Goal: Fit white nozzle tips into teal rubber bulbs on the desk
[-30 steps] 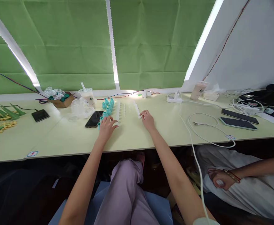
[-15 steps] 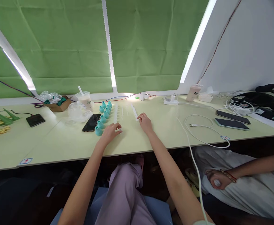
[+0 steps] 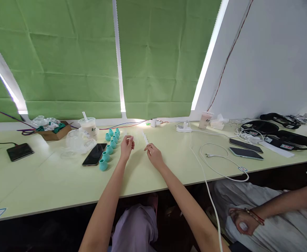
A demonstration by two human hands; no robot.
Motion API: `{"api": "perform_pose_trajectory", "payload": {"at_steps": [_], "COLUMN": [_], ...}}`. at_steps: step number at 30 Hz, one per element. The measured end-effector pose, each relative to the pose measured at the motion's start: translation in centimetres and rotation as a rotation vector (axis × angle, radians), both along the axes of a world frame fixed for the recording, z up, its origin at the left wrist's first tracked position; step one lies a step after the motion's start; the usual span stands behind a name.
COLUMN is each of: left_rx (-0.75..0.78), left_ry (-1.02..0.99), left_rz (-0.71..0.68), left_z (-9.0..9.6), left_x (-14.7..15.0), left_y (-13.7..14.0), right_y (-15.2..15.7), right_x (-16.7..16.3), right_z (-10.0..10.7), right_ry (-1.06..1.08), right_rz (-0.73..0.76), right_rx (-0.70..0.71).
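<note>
Reaching over the desk (image 3: 64,182), the person's left hand (image 3: 126,146) is lifted off the surface, its fingertips pinched on a small white piece (image 3: 131,139) too small to make out. The right hand (image 3: 153,154) rests on the desk, fingers touching the near end of a row of white pieces (image 3: 144,138), perhaps to steady it; whether it grips one cannot be told. Teal caps (image 3: 110,145) stand lined up just left, beside a phone (image 3: 94,154).
</note>
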State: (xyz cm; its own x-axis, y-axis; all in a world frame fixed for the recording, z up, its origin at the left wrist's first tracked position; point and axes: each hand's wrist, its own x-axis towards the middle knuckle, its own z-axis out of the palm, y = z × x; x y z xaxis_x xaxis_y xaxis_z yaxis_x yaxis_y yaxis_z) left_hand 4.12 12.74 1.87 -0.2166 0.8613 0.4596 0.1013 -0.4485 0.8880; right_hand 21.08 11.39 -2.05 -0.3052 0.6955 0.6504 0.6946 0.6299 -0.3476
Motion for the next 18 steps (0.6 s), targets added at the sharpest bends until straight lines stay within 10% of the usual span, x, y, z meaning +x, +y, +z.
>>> {"api": "perform_pose_trajectory", "payload": {"at_steps": [9,18], "left_rx": [0.011,0.038], "left_ry": [-0.199,-0.199], "left_rz": [-0.043,-0.123], "left_z": [-0.5,-1.2], "left_x": [-1.0,-1.1], "left_y": [-0.3,0.7], "right_y": [4.3,7.0], "right_x": [-7.4,-7.9], "right_z": [-0.7,-1.2], "right_ry": [-0.106,-0.234], "right_rz": [-0.205,-0.271], "right_rx": [-0.235,-0.259]}}
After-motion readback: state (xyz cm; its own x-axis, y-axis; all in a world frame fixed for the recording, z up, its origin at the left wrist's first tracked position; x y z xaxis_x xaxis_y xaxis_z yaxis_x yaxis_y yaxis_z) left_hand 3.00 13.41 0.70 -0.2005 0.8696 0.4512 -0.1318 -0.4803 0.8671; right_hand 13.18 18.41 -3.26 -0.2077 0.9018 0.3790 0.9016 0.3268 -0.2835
